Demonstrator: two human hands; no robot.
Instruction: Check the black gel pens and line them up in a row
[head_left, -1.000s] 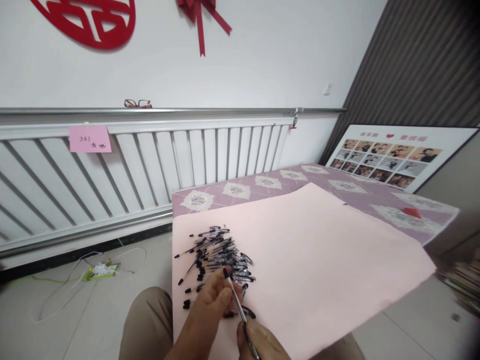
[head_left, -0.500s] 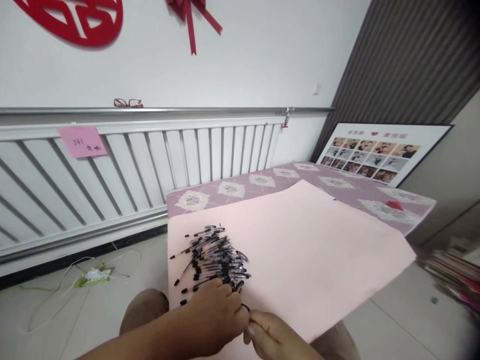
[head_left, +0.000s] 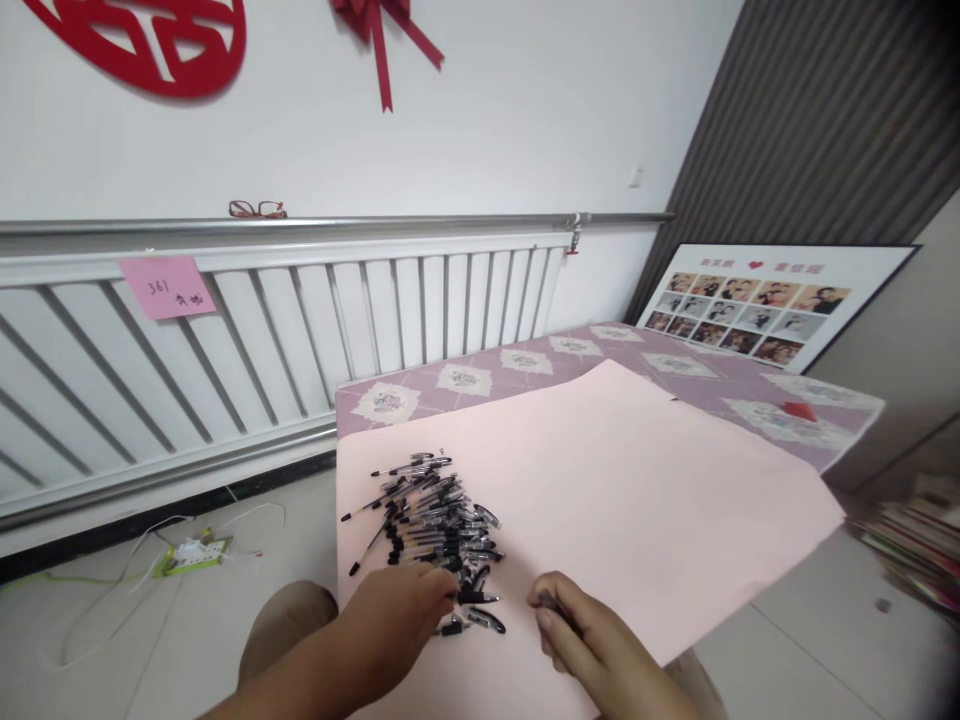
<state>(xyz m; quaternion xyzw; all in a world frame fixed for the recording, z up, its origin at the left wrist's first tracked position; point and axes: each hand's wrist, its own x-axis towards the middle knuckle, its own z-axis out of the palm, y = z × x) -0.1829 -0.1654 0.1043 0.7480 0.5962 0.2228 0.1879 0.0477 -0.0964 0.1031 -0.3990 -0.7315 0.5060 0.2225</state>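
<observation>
A heap of several black-capped clear pens (head_left: 431, 510) lies on a large pink sheet (head_left: 622, 500) that covers the near part of a purple patterned table. My left hand (head_left: 397, 615) rests palm down at the heap's near edge, its fingertips touching loose pens and caps (head_left: 476, 610). My right hand (head_left: 577, 625) is closed a short way to the right, pinching a small dark item that I cannot make out. Both hands sit low on the pink sheet.
A white slatted radiator cover (head_left: 300, 330) with a pink note (head_left: 166, 287) runs along the wall, glasses (head_left: 257, 209) on its rail. A photo board (head_left: 757, 315) leans at the right. Cables and a green item (head_left: 191, 553) lie on the floor. Books (head_left: 911, 535) are stacked at the right.
One second ago both hands held one pen between them. They then came together at the heap's edge. Now they have parted, the right hand moving rightwards, the left staying by the heap.
</observation>
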